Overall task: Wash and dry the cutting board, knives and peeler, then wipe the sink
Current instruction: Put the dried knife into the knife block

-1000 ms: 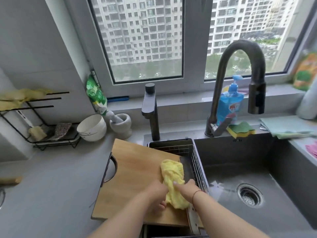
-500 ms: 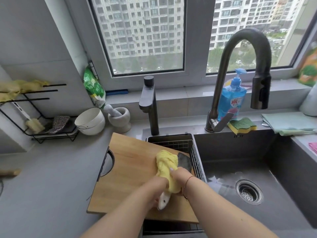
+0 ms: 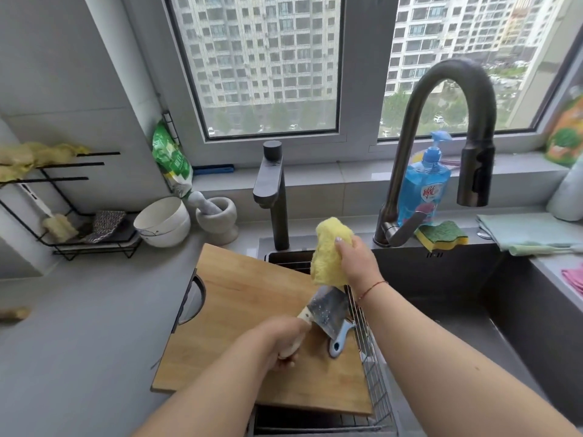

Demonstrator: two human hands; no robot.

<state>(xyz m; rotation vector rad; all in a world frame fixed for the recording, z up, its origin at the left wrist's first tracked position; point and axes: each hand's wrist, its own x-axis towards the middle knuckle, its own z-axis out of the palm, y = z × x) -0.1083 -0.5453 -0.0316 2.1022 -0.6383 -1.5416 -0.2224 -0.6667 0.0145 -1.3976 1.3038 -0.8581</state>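
A wooden cutting board (image 3: 239, 298) lies across the counter edge and a wire basket (image 3: 372, 367) in the sink's left part. My left hand (image 3: 280, 345) grips the pale handle of a cleaver (image 3: 328, 310), whose wet blade points up and away over the board. My right hand (image 3: 356, 260) holds a bunched yellow cloth (image 3: 328, 250) raised just above the blade's tip. A light blue peeler (image 3: 340, 339) lies on the board under the blade. The dark sink (image 3: 473, 310) opens to the right.
A tall dark faucet (image 3: 441, 121) arches over the sink, with a smaller tap (image 3: 274, 197) to its left. Blue soap bottle (image 3: 426, 184), a yellow-green sponge (image 3: 441, 234) and folded cloths (image 3: 530, 231) sit behind. White bowls (image 3: 164, 222), a mortar (image 3: 217, 216) and a wire rack (image 3: 79, 222) stand at the back left.
My right hand has slid the yellow cloth up off the blade and lifted it clear. The cleaver's blade and the peeler beneath it now show.
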